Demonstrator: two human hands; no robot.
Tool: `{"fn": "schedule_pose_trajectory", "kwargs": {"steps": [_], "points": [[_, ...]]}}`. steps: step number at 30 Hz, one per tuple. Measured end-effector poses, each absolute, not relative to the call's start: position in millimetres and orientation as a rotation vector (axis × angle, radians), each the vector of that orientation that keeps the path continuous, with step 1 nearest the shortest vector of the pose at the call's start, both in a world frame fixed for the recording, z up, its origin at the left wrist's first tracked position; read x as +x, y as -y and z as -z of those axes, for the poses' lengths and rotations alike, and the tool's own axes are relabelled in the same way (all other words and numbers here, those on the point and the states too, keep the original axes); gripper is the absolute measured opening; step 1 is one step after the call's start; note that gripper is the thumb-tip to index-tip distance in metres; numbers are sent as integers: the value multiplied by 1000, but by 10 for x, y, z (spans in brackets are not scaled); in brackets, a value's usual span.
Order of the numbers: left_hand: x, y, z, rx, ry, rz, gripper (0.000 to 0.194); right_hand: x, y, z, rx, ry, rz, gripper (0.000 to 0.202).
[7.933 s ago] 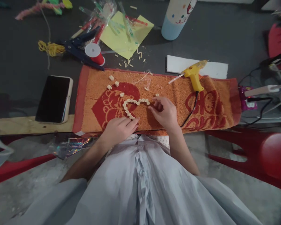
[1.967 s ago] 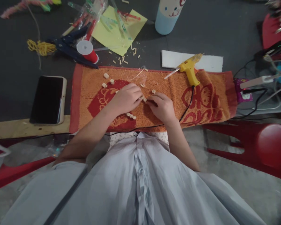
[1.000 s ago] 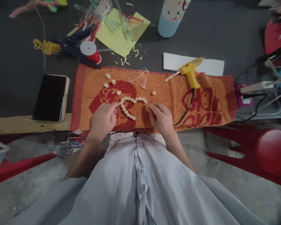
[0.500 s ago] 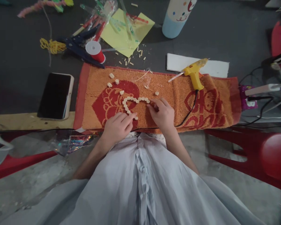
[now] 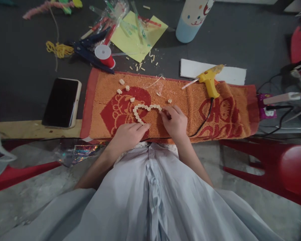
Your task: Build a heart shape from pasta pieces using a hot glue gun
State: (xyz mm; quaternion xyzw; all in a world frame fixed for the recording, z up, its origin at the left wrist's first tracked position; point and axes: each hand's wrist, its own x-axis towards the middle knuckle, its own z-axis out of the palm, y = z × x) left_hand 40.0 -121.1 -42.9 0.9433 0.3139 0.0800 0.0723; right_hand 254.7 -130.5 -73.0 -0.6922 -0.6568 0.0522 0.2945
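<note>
A partial heart outline made of small cream-coloured pieces [image 5: 137,116] lies on the orange towel [image 5: 95,100]. My left hand [image 5: 131,133] rests at its lower end, fingers pressed together over the pieces and hiding that tip. At the outline's right end, my right hand [image 5: 175,122] is closed, thumb and index finger pinching the last pieces. Loose cream clusters [image 5: 121,81] sit on the towel above the heart, and another single cluster [image 5: 170,101] is near my right hand.
A yellow glue gun [image 5: 210,80] lies on the towel and a white strip [image 5: 230,74]; its cord runs down to the front edge. A phone [image 5: 61,103] is left. Behind are a red thread spool [image 5: 106,57], dark-blue-handled pliers [image 5: 90,57], yellow paper [image 5: 130,40] and a bottle [image 5: 190,25].
My left fingers have drawn together and shifted slightly over the outline's lower end, covering its tip. My right hand stays at the right end. The whole view has shifted a little.
</note>
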Motion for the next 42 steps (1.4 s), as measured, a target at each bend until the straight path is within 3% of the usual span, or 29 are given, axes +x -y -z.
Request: {"fn": "schedule_pose_trajectory", "kwargs": {"steps": [13, 19, 33, 37, 42], "points": [[345, 1172, 447, 2732, -1002, -639, 16, 2599, 1378, 730, -1777, 1715, -196, 17], [221, 1109, 480, 2737, -1133, -705, 33, 2625, 1455, 730, -1713, 1740, -185, 15], [154, 1082, 517, 2738, -1162, -745, 41, 2760, 1384, 587, -1757, 1802, -242, 11], [162, 1075, 523, 2723, -1155, -745, 41, 2899, 1178, 357, -1778, 2144, -213, 33], [169, 1068, 541, 2736, -1170, -725, 40, 2941, 938, 208, -1763, 2461, -256, 41]]}}
